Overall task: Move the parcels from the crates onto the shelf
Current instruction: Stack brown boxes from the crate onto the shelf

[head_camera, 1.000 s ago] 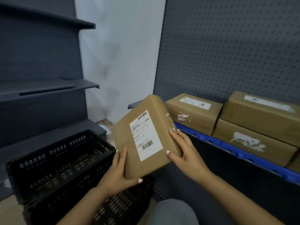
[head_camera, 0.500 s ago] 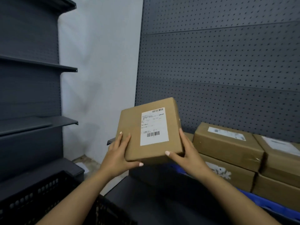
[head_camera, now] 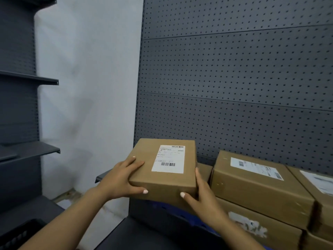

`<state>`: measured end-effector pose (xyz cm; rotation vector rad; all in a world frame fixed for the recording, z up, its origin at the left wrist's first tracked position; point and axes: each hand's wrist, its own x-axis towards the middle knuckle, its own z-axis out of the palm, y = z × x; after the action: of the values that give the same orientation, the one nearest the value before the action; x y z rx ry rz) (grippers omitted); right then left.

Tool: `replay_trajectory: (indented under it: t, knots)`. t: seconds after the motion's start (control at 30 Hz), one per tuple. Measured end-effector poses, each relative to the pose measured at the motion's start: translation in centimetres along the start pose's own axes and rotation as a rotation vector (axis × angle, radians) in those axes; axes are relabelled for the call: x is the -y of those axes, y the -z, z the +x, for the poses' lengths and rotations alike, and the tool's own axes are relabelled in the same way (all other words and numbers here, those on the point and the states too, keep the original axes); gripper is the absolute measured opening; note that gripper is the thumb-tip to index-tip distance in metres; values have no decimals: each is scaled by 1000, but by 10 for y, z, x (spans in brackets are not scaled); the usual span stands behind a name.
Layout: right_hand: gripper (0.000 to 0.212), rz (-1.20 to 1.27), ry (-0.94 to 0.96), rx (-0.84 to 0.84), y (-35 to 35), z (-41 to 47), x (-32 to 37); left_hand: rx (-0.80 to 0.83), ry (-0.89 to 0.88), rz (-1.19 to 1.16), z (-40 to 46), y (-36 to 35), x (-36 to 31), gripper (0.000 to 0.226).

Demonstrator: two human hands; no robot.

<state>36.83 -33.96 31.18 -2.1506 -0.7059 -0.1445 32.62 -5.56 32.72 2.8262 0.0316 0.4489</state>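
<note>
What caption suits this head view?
Both hands, left hand and right hand, hold a labelled parcel beside stacked parcels.

We see a big dark grey board full of little holes right in front of us. It has thin lines going across it. Beside it on the left is a plain white wall with soft grey shadows. On the far left stands a dark grey rack with flat boards sticking out. Down low we see a small bit of pale floor. The light is dim and soft.
</note>
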Motion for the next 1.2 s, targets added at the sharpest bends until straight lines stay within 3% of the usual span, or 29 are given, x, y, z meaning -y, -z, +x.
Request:
replay_trajectory:
  t: [0.13, 0.27, 0.4, 0.47, 0.63, 0.8, 1.2]
  knots:
    - [82, -197, 83, -8, 10, -3, -2, -54, -28, 77, 9, 1, 5, 119]
    - [63, -567, 186, -130, 46, -3, 2, -139, -105, 194, 18, 5, 5, 105]
    - [75, -878, 65, -194, 93, 7, -5, -173, -239, 239, 21, 11, -18, 78]
    - [81, -955, -93, -138, 114, 15, -13, -113, -286, 203, 20, 12, -45, 79]
    - [106, -976, -275, 42, 134, 19, -36, 44, -254, 280, 32, 1, -103, 105]
    - [94, -1018, -242, 73, 130, 17, -48, 69, -231, 364, 43, -17, -116, 103]
    - [91, -994, -200, 27, 129, 17, -52, 89, -273, 305, 81, -23, -130, 97]
